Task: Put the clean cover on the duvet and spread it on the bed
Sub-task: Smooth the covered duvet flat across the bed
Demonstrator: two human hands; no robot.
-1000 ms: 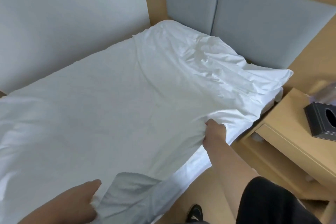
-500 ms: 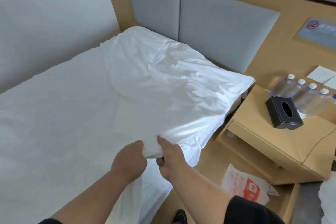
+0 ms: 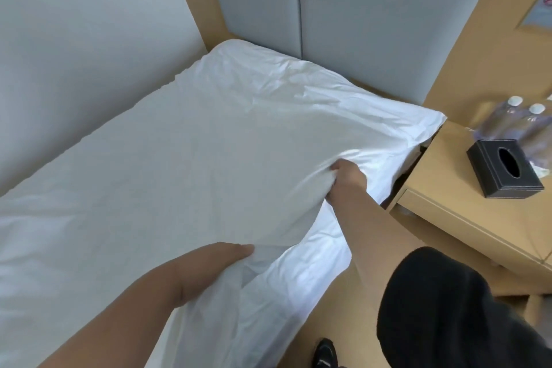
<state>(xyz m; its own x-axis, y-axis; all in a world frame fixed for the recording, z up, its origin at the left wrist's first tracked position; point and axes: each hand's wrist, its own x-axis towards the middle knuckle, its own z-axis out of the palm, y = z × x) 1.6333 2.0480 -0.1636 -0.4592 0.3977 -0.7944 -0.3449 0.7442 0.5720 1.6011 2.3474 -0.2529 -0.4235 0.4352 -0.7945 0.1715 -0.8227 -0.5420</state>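
Note:
The white covered duvet (image 3: 185, 164) lies over the bed, reaching up to the grey headboard (image 3: 358, 24). My right hand (image 3: 348, 178) grips a bunch of the duvet's near edge, partway toward the head end, and lifts it off the white sheet (image 3: 313, 254) below. My left hand (image 3: 209, 263) holds the same edge lower down, thumb on top and fingers hidden under the cloth. The fabric is wrinkled near the headboard and smoother toward the foot.
A wooden nightstand (image 3: 466, 218) stands right of the bed with a black tissue box (image 3: 503, 167) and water bottles (image 3: 519, 119). A plain wall (image 3: 74, 39) runs along the bed's far side. Tan floor (image 3: 352, 323) and my black shoe (image 3: 324, 352) lie below.
My hands were together pinching one spot of the duvet edge; now they are spread apart, the right toward the headboard and the left toward the foot, pulling the edge taut.

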